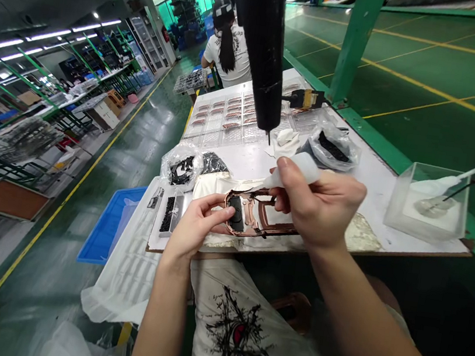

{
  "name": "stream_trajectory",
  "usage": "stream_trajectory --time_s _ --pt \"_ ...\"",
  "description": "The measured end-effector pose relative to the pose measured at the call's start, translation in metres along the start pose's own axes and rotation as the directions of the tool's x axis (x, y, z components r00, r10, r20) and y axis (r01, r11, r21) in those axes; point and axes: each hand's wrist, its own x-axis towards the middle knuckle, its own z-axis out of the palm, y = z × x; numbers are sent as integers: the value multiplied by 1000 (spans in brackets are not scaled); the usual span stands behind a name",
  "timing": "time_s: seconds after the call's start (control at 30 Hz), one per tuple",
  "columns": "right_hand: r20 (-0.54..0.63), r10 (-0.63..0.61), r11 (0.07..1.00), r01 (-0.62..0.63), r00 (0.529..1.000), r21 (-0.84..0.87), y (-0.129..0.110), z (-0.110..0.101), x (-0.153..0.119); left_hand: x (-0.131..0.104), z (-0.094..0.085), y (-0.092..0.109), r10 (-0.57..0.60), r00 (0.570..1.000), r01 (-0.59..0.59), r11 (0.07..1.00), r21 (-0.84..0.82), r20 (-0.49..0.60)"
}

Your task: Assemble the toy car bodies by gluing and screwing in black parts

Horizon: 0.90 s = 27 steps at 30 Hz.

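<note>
My left hand [202, 222] grips the left end of a copper-coloured toy car body shell [254, 214], thumb on a dark panel set in that end. The shell lies level over the near edge of the table, with open frames showing through it. My right hand [321, 207] is wrapped round a white squeeze glue bottle [302, 172]. The bottle is tilted, its thin nozzle pointing down and left at the far rim of the shell. Whether the tip touches the rim I cannot tell. A black electric screwdriver [265, 58] hangs above the table, in front of my hands.
Plastic bags of black parts [182, 167] [332, 147] lie left and right. A small box of black pieces [168, 214] sits at the left edge. Copper parts fill clear trays [233, 112] behind. A clear box [428, 202] stands right, a blue bin [99, 235] below left. A person [229, 47] sits beyond.
</note>
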Motion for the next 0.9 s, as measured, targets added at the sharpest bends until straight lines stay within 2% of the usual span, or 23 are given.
stream_trajectory --time_s 0.13,0.33,0.57,0.9 --pt "72 -58 993 65 996 -102 0 3 -3 0 0 -1 -6 1000 6 1000 -11 -1" --pt "143 -61 991 77 988 -109 3 4 -4 1 0 -2 3 1000 -2 1000 -11 9" --pt "178 -100 988 119 979 -99 5 4 -4 1 0 -2 25 999 -24 999 -21 43" --pt "174 -82 991 99 981 -92 7 4 -5 0 0 -1 4 1000 -4 1000 -5 20"
